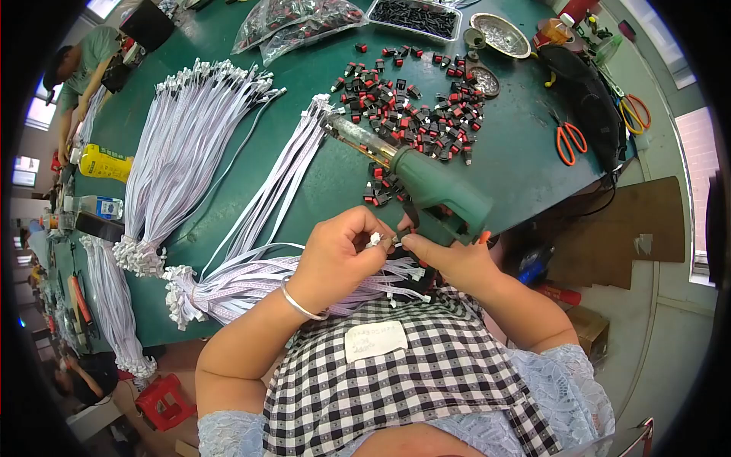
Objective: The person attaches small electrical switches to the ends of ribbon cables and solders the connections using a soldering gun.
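My left hand (343,247) is closed in a pinch, a small white connector (375,240) showing between thumb and fingers. Close against it, my right hand (455,260) has its thumb and fingers drawn together; what they hold is hidden. Just above the right hand is a green gun-shaped tool (435,186) with a long barrel pointing to the upper left; whether the hand grips it I cannot tell. Below my hands lies a bundle of white flat cables (244,291) with white connectors at their ends. A thinner row of cables (285,164) extends from the barrel tip toward me.
Many black-and-red small parts (411,107) are scattered over the green table (525,164). A large cable bundle (190,145) lies at left, beside a yellow bottle (105,163). Orange-handled scissors (569,143) and a black bag (582,95) are at right. Plastic bags (297,27) and a parts tray (417,18) stand behind.
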A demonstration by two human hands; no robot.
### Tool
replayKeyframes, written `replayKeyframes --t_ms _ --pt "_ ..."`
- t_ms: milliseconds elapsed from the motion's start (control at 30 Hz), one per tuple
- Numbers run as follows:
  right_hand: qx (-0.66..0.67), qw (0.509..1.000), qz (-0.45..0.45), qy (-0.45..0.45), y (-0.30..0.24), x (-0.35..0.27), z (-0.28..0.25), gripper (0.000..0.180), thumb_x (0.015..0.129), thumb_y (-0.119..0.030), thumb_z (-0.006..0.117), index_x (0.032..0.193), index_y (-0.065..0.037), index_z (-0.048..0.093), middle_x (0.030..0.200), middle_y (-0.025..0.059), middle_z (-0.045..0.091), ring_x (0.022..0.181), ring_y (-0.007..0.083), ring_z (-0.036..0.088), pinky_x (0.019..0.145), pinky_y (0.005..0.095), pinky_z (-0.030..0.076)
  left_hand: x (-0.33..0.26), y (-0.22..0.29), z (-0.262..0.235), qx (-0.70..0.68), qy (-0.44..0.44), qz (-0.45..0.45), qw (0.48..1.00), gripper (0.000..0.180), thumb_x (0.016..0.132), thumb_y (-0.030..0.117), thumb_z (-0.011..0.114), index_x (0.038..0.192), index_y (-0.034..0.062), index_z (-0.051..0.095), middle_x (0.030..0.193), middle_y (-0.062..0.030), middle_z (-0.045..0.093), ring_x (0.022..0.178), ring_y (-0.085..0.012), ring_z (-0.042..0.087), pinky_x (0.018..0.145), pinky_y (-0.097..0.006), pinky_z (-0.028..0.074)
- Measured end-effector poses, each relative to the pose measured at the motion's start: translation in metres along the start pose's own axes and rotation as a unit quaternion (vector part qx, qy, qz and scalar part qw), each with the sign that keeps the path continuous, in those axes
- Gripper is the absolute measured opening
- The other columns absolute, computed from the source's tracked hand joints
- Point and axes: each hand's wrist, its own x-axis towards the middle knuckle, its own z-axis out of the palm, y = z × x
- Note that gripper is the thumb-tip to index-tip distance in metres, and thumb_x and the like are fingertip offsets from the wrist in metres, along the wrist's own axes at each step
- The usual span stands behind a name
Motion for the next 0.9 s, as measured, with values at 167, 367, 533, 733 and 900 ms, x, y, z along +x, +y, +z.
replayKeyframes --t_ms 167,367,533,733,900 --pt "-0.106 0.986 -0.113 0.056 0.0 -0.007 -0.008 0.026 0.074 0.0 0.064 0.099 -0.004 0.057 0.09 0.0001 0.06 0.074 0.0079 0.056 0.062 0.023 0.047 0.003 0.007 0.001 -0.048 0.013 -0.026 0.998 0.006 0.081 0.001 0.055 0.08 0.0005 0.049 0.086 -0.0081 0.058 0.076 -0.0125 0.058 0.068 -0.024 0.048" --pt "-0.103 0.956 -0.263 0.076 0.032 -0.053 -0.044 0.025 0.075 0.002 0.058 0.1 -0.002 0.057 0.092 0.0118 0.061 0.08 0.0186 0.06 0.067 0.0289 0.05 0.007 0.004 -0.006 -0.187 0.075 -0.063 0.978 0.004 0.082 0.003 0.055 0.082 0.0014 0.052 0.088 -0.0093 0.057 0.075 -0.0143 0.059 0.068 -0.026 0.05" --pt "-0.206 0.955 -0.196 -0.082 0.046 -0.072 -0.066 0.028 0.082 -0.007 0.053 0.109 -0.004 0.051 0.086 0.0149 0.061 0.075 0.0225 0.061 0.065 0.0281 0.05 0.007 -0.002 -0.007 -0.184 0.094 -0.061 0.977 0.004 0.082 0.003 0.055 0.082 0.0013 0.051 0.088 -0.0092 0.058 0.076 -0.0139 0.059 0.068 -0.026 0.05" --pt "-0.289 0.914 -0.284 -0.02 0.078 -0.072 -0.067 0.011 0.074 -0.007 0.057 0.084 -0.004 0.056 0.08 0.0125 0.062 0.071 0.0225 0.062 0.063 0.0258 0.048 0.009 -0.005 -0.005 -0.18 0.098 -0.039 0.978 0.003 0.082 0.002 0.054 0.081 0.0016 0.051 0.087 -0.0088 0.058 0.074 -0.0126 0.057 0.068 -0.026 0.05" --pt "-0.358 0.929 -0.077 -0.044 0.059 -0.07 -0.061 0.016 0.069 -0.012 0.062 0.083 -0.006 0.058 0.076 0.0084 0.06 0.066 0.0265 0.059 0.057 0.0317 0.047 0.009 -0.007 -0.005 -0.159 0.099 -0.033 0.982 0.004 0.082 0.002 0.054 0.08 0.001 0.051 0.085 -0.0083 0.058 0.073 -0.0113 0.056 0.068 -0.026 0.049"
